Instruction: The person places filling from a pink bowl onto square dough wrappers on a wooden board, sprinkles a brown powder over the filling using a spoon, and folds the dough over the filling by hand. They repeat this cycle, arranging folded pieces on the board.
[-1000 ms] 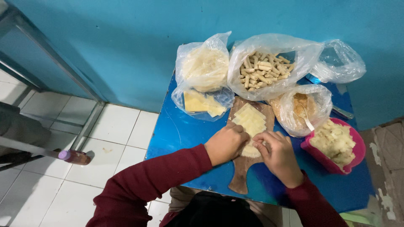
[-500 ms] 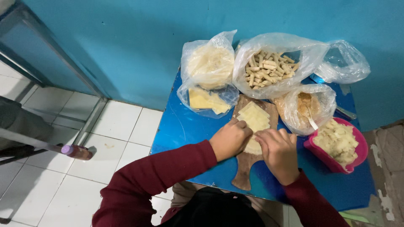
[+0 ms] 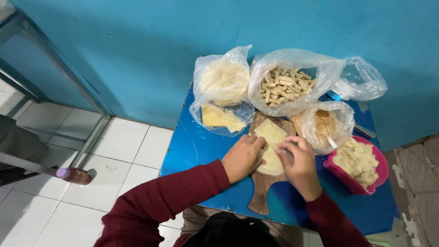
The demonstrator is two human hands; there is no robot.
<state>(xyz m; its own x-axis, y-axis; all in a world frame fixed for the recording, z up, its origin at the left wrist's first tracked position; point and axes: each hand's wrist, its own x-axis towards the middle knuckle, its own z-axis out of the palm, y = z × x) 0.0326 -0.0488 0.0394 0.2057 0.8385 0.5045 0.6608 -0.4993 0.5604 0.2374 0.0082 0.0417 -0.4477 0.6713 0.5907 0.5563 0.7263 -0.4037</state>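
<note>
- Under both hands: a pale round dough sheet [image 3: 270, 161] with a pale yellow square slice [image 3: 270, 131] lying on its far part, both on a wooden board [image 3: 261, 192] whose handle points back toward the person.
- Left hand [image 3: 242, 158] — palm down, fingers bent, fingertips pressing the left edge of the dough sheet; not closed around anything.
- Right hand [image 3: 299, 162] — palm down, fingers curled onto the right edge of the same sheet, touching it; whether it pinches the dough cannot be told.
- Beneath the board: a small blue table [image 3: 201, 146], glossy, set against a blue wall [image 3: 137, 50].
- Just beyond the left hand: a clear bag of yellow square slices [image 3: 222, 118], with a clear bag of round pale sheets [image 3: 224, 80] stacked behind it.
- Beyond both hands, near the wall: a clear bag of short tan rolled sticks [image 3: 286, 84], open at the top, and an emptier clear bag [image 3: 361, 82] to its right.
- Just past the right hand: a clear bag of brownish filling [image 3: 324, 121] with a spoon [image 3: 329, 135] standing in it.
- Right of the right hand — a pink bowl [image 3: 366, 183] heaped with pale chunks, near the table's edge.
- Far left of the left hand, off the table: white floor tiles [image 3: 128, 146] and a metal frame [image 3: 55, 64].
- Sleeves: dark red, on both forearms.
</note>
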